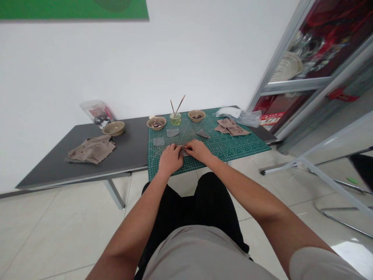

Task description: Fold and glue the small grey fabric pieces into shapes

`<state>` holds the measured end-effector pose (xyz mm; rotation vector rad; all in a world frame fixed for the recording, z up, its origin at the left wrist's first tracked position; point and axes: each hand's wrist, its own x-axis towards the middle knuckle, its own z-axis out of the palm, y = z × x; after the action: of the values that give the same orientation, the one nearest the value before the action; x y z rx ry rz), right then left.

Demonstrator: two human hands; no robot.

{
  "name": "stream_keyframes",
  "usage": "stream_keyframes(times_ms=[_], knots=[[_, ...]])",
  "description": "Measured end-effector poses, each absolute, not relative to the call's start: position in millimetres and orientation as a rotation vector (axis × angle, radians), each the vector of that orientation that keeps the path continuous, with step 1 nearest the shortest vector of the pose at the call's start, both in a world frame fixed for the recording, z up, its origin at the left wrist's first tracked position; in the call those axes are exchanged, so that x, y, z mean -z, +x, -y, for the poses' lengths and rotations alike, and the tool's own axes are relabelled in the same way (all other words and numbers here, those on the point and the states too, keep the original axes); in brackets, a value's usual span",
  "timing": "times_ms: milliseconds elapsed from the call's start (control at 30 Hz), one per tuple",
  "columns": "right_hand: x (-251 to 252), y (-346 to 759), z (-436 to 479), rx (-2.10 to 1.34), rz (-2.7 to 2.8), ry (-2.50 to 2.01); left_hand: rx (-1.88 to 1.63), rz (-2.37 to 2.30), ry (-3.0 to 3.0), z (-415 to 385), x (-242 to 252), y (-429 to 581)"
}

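Near the front edge of the green cutting mat (pixel 215 144), both hands meet over a small greyish, thin piece (pixel 184 151), mostly covered by the fingers. My left hand (pixel 171 158) has its fingers bent and pressed onto the piece's left side. From the right, my right hand (pixel 198 151) pinches it between thumb and fingertips. Just beyond lie two translucent pale squares (pixel 159 141) and a grey folded triangular piece (pixel 203 134). What sits inside the held piece, if anything, is too small to make out.
Behind stand a bowl of brownish pieces (pixel 156 123), a glass jar with two thin sticks (pixel 175 119) and a bowl of dark bits (pixel 196 115). Brown cloths (pixel 230 127) and a plastic bag (pixel 241 116) lie right. Left are another cloth (pixel 91 149), a bowl (pixel 113 128) and a clear container (pixel 97 112).
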<state>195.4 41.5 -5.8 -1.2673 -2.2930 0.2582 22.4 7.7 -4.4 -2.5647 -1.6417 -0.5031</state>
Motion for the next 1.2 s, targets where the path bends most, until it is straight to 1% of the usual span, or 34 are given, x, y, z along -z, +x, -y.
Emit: stream_keyframes(times_ms=[267,433,533,667,800,933,1200], knots=[[3,213,-32,-0.342,2.298,-1.223,0.576,1.635,-2.557,-7,7,23],[3,194,-46,-0.285,2.262,-1.287,0.594,1.648,-2.551,-7,7,23],[3,182,-40,-0.255,2.319,-1.254,0.675,1.689,-2.550,-7,8,23],[0,191,-30,-0.293,2.382,-1.201,0.768,1.701,-2.581,-8,8,21],[0,198,-38,-0.302,2.363,-1.224,0.766,1.717,-2.613,-10,7,19],[3,182,-49,-0.260,2.335,-1.248,0.745,1.730,-2.611,-11,7,19],[1,196,-34,-0.332,2.397,-1.147,0.649,1.712,-2.608,-10,6,19]])
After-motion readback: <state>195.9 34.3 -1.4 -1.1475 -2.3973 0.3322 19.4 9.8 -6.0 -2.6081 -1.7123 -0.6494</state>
